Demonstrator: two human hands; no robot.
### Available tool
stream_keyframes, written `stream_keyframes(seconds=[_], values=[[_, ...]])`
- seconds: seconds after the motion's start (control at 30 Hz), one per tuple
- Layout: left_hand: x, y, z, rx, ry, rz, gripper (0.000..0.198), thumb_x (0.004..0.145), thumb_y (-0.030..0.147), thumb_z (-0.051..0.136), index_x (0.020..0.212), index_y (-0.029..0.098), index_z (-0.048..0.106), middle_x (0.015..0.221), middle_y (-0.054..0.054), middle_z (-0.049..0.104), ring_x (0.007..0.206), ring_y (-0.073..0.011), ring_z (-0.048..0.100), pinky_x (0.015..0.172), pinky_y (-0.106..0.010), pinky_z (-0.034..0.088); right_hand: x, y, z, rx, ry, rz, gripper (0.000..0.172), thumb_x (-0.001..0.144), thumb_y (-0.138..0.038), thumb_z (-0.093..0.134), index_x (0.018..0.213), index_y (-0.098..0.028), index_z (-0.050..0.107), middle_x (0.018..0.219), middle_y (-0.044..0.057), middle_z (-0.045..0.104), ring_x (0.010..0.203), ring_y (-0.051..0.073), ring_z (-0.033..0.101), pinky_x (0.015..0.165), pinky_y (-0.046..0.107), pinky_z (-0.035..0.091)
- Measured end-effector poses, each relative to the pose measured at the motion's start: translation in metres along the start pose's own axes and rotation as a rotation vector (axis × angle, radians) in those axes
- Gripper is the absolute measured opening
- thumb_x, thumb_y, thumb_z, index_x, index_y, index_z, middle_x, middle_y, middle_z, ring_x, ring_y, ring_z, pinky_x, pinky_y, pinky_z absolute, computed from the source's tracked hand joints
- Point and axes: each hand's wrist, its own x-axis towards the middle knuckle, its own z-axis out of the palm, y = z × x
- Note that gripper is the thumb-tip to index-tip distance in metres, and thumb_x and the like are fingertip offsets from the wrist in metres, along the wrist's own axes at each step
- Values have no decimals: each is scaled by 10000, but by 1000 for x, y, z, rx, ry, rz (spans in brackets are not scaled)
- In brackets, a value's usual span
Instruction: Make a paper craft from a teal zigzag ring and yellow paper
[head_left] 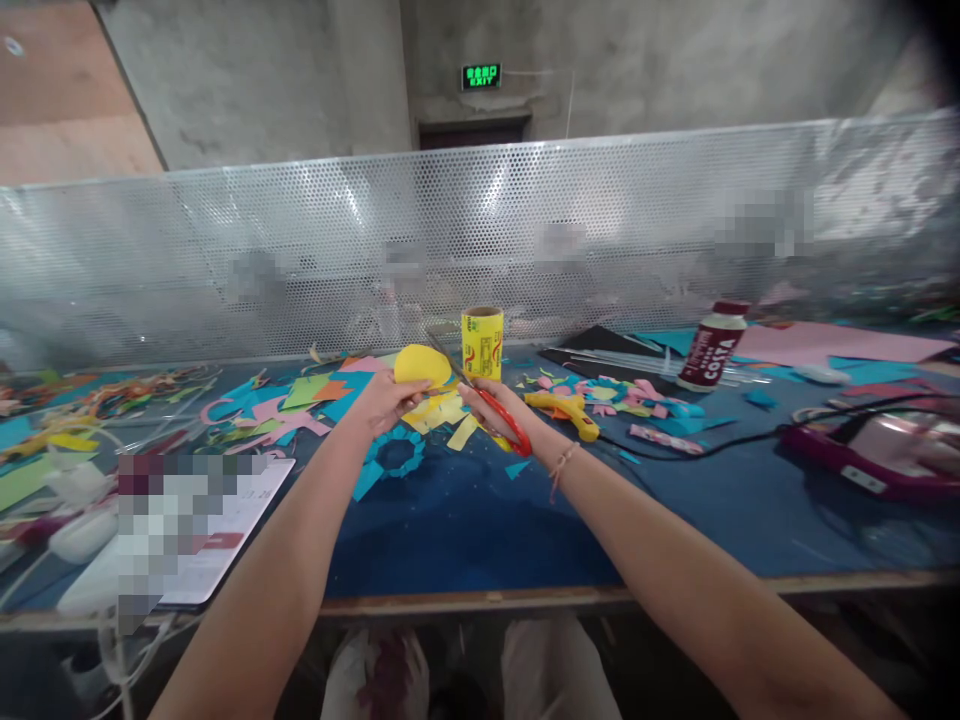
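Observation:
My left hand (391,402) pinches the lower edge of a rounded piece of yellow paper (418,366) above the table. In my right hand (484,405) is a pair of scissors with red handles (516,428). Their blades (444,350) point up and left, close to the right edge of the paper; whether they touch it I cannot tell. Just behind the hands stands a yellow-labelled roll (482,342). Below my left hand lies a blue paper ring (395,453) with a notched edge. Yellow paper scraps (439,410) lie beneath both hands.
A yellow glue gun (566,410) with a black cord lies right of my hands. Farther right stand a Costa bottle (712,348) and a purple-edged device (847,465). At left lies a tablet-like screen (225,535). A perforated metal screen (337,250) borders the table's back.

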Motion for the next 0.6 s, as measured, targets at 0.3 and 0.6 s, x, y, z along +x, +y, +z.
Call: stream_keyframes(seconds=[0.3, 0.6], values=[[2, 1, -5, -16, 15, -4, 241, 489, 185, 756, 672, 99, 625, 579, -25, 584, 436, -32, 402, 419, -183, 302, 0, 1, -3, -133, -5, 26, 358, 750, -536, 469, 664, -190, 438, 451, -53, 384, 343, 55, 348, 330, 198, 282], [6, -3, -12, -39, 106, 67, 293, 540, 180, 718, 809, 120, 620, 729, -63, 640, 522, -91, 531, 461, -207, 401, 7, 5, -11, -456, 78, 25, 364, 775, -534, 448, 684, -186, 503, 514, 14, 503, 465, 144, 516, 451, 252, 369]])
